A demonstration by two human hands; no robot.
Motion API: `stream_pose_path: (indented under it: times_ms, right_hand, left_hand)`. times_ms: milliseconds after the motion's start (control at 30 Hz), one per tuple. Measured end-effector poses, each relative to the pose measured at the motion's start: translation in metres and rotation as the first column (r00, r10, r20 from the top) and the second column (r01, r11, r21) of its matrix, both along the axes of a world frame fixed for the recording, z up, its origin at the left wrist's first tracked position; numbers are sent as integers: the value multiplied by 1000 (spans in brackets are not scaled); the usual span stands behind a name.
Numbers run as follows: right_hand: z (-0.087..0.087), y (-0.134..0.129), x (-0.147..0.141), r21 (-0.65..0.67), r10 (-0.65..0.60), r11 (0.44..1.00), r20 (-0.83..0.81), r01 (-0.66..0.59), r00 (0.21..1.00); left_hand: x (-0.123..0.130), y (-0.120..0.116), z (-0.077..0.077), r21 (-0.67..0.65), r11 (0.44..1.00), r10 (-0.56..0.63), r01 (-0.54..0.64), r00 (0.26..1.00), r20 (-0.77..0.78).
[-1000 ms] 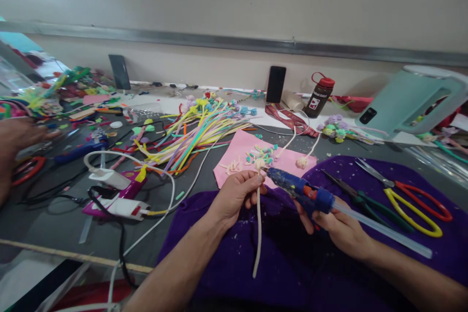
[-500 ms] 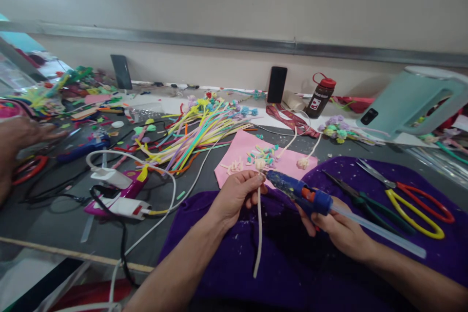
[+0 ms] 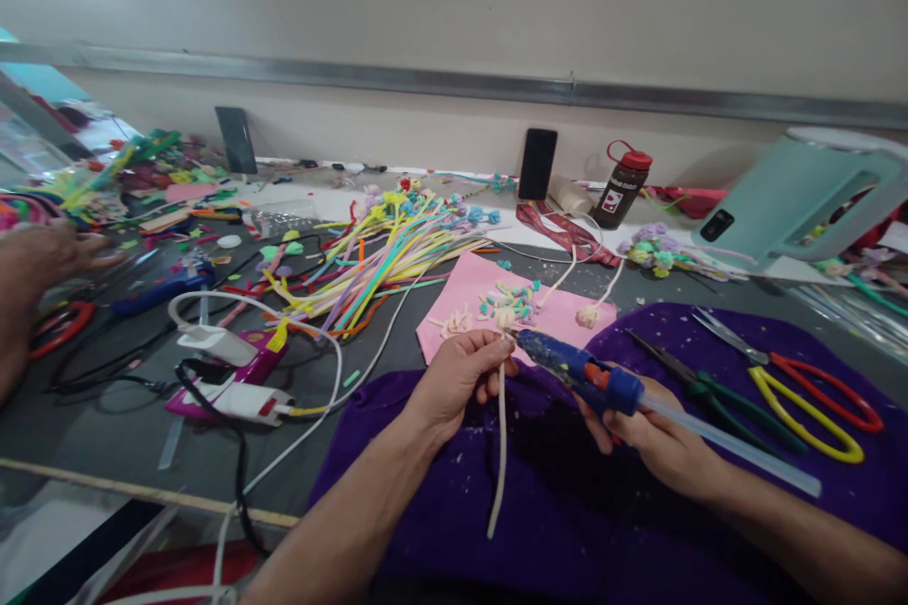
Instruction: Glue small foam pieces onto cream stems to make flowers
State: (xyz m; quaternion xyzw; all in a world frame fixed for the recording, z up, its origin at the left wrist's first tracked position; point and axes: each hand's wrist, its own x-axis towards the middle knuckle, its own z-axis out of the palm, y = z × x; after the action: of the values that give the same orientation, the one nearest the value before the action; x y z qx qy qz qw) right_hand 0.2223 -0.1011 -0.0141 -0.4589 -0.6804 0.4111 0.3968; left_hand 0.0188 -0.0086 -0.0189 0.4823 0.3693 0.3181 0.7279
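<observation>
Between thumb and fingers, my left hand (image 3: 461, 373) pinches a cream pipe-cleaner flower (image 3: 504, 318) just below its head; its stem (image 3: 501, 454) hangs down over the purple cloth (image 3: 426, 510). My right hand (image 3: 663, 440) is wrapped round a blue hot glue gun (image 3: 567, 364), its nozzle pointing left, close by my left fingertips and the flower's base. A clear glue stick (image 3: 738, 449) juts from the gun's back. Behind the flower lies a pink sheet (image 3: 454, 302) bearing small coloured pieces (image 3: 507, 300) and another cream flower (image 3: 587, 315).
Scissors (image 3: 801, 388) and green-handled pliers (image 3: 716, 392) lie on the cloth at right. Left are a power strip (image 3: 259, 354) with cables and pipe-cleaner stems (image 3: 375, 274). Behind stand a bottle (image 3: 624, 189), a phone (image 3: 537, 164) and a kettle (image 3: 801, 198). Another person's hand (image 3: 43, 274) is far left.
My hands, the flower and the glue gun stay almost in place; the stem's lower end swings slightly left. The other person's hand shifts a little.
</observation>
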Motion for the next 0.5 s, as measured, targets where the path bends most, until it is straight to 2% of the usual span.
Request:
stream_pose_path:
  times_ms: [500]
  right_hand:
    - [7, -1, -1, -68, -14, 998, -22, 12, 1000]
  left_hand:
    - [-1, 1, 0, -2, 1000, 7, -7, 1000, -11]
